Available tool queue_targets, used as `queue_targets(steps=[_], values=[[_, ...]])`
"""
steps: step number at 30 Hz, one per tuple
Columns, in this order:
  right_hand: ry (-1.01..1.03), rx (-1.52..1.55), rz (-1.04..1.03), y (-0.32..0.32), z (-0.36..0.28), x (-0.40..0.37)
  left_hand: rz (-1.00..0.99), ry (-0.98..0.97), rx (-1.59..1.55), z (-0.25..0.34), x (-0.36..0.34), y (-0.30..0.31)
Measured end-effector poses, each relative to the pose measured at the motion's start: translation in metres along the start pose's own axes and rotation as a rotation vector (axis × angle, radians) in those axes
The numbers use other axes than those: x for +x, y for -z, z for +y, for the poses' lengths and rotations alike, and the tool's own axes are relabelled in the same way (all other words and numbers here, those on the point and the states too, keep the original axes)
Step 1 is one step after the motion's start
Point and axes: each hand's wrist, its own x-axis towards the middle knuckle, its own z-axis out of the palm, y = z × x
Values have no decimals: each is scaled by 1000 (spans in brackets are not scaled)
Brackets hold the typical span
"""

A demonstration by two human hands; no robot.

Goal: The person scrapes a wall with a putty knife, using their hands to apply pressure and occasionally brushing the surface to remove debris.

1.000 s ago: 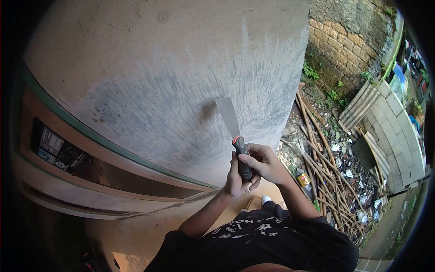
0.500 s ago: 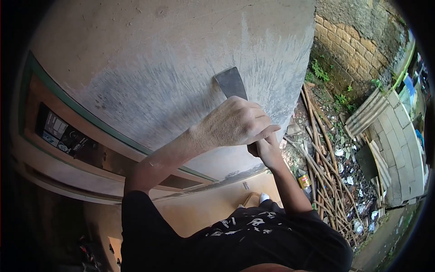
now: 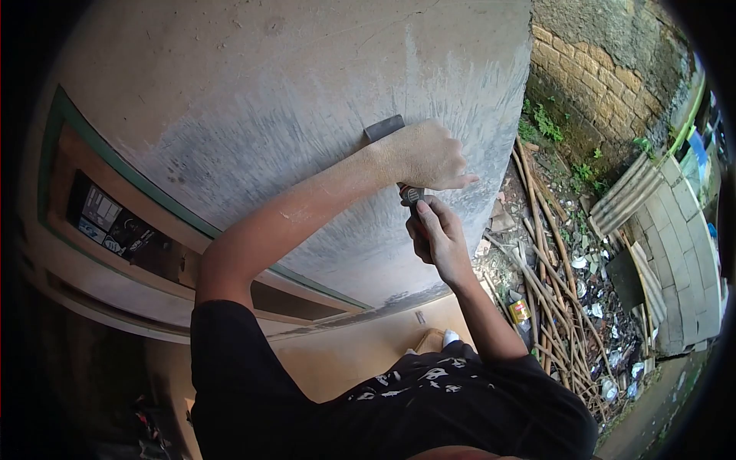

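Note:
A paint scraper (image 3: 383, 129) has its dark, flat blade against the wall (image 3: 330, 115), whose surface is marked with grey-white scrape streaks. Over the scraper's middle lies my left hand (image 3: 425, 156), dusty and closed round it, with one finger sticking out to the right. My right hand (image 3: 438, 234) grips the handle end (image 3: 412, 195) just below, its thumb resting on top. Between blade and handle end, the tool is hidden behind my left hand.
A window frame (image 3: 153, 184) with green edging runs along the left. Beyond the wall's right edge lie wooden poles (image 3: 544, 268), litter and a yellow packet (image 3: 520, 311). Farther out stand a block wall (image 3: 686, 268) and a brick wall (image 3: 590, 65).
My left hand has shifted up toward the blade, which now shows as a narrow strip. The scraper has tilted, exposing its handle end, with my right hand less covered.

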Motion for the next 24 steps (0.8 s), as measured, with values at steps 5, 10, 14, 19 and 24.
queue_targets(steps=[5,10,14,19,24], values=[[45,68,-9,1,4,-2,6,58,-84,-7,-1,-7],[136,120,-8,-1,4,-5,53,-97,62,-10,-7,-11],[118,96,16,1,7,1,71,0,-139,-12,-8,-26],[96,100,9,-3,10,-3,307,58,-261,0,-10,-20],[74,88,25,-2,10,-6,327,-63,-391,-4,-10,-26]])
